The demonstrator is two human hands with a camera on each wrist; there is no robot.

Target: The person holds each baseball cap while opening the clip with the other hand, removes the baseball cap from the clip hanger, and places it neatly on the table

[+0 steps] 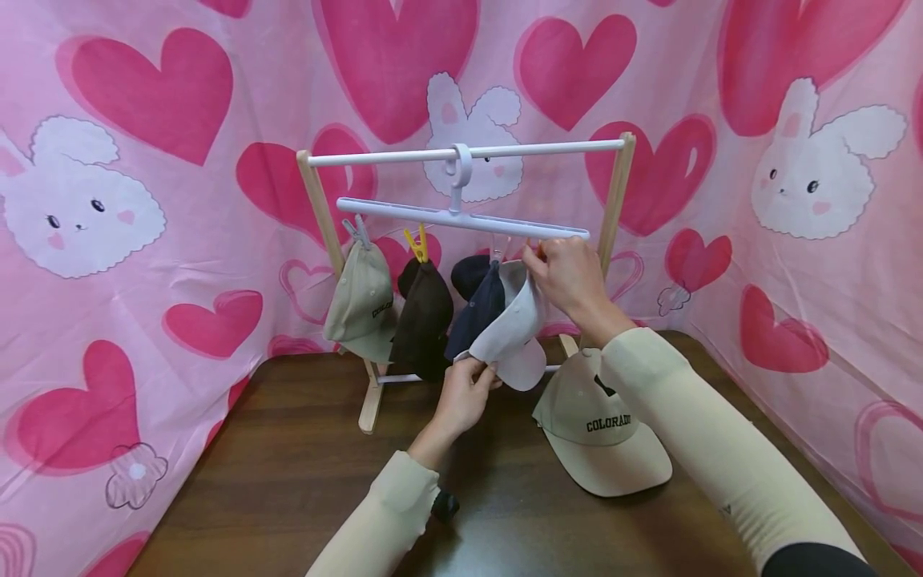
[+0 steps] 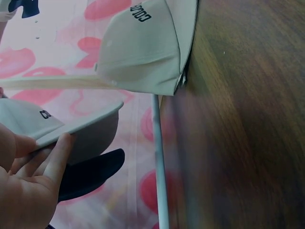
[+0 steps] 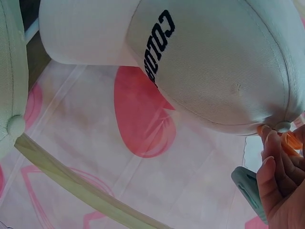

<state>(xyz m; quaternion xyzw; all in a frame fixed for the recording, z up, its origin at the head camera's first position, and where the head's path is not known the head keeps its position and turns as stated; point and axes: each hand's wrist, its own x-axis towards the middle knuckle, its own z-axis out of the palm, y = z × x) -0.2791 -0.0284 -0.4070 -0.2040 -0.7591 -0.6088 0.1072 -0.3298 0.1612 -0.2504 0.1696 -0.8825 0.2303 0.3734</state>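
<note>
A white cap [image 1: 512, 320] with dark lettering hangs under the right end of a white hanger [image 1: 404, 211]. My left hand [image 1: 465, 397] pinches the edge of its brim [image 2: 90, 126], thumb on one side and fingers on the other. Up at the crown, my right hand [image 1: 573, 276] holds an orange clip [image 3: 290, 142] beside the cap's top button [image 3: 283, 126], close to the hanger's end [image 3: 249, 191]. Just left of the white cap hangs a navy cap [image 1: 477, 314] from a pale pink clip [image 1: 499, 250].
A dark brown cap [image 1: 425, 320] hangs from a yellow clip [image 1: 418, 244], and a beige cap [image 1: 360, 304] from a grey clip [image 1: 357, 231]. Another beige cap [image 1: 591, 409] lies on the wooden table [image 1: 288, 481]. The rack's wooden post [image 1: 620, 192] stands behind my right hand.
</note>
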